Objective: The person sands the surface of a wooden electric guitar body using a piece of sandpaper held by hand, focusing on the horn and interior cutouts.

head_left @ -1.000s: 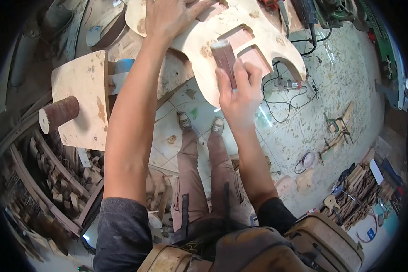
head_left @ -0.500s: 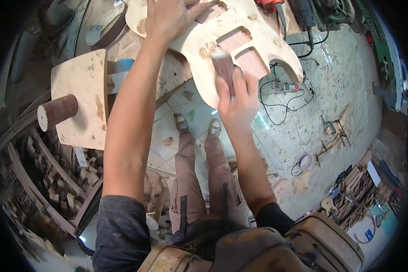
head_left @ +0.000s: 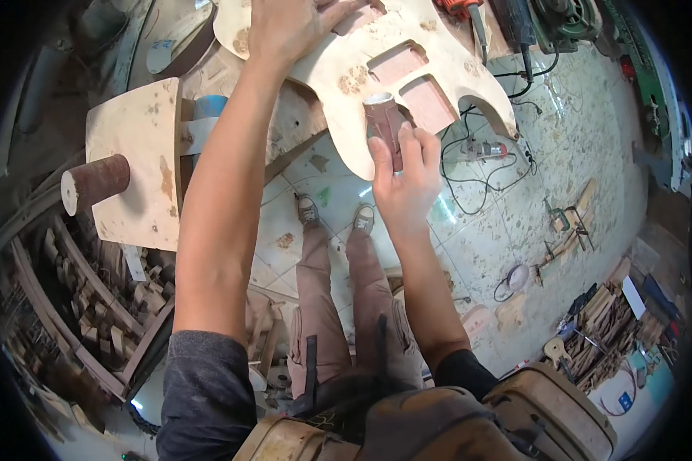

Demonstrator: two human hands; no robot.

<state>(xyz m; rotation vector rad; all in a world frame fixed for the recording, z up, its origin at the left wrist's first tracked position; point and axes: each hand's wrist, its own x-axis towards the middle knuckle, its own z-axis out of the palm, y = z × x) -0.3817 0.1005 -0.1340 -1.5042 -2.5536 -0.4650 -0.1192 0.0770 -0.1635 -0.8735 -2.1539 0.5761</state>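
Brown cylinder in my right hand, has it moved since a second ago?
Yes, the brown cylinder has shifted toward you relative to the speckled patch on the pale board.

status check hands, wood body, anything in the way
Left hand on pale wooden body. Right hand grips brown cylinder at body's near edge. Corded tool on floor, to the right.

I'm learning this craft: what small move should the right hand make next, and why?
Probably a short stroke of the held brown cylinder along the edge of the pale guitar-shaped body: the right hand grips it there, while the left hand rests on that body.
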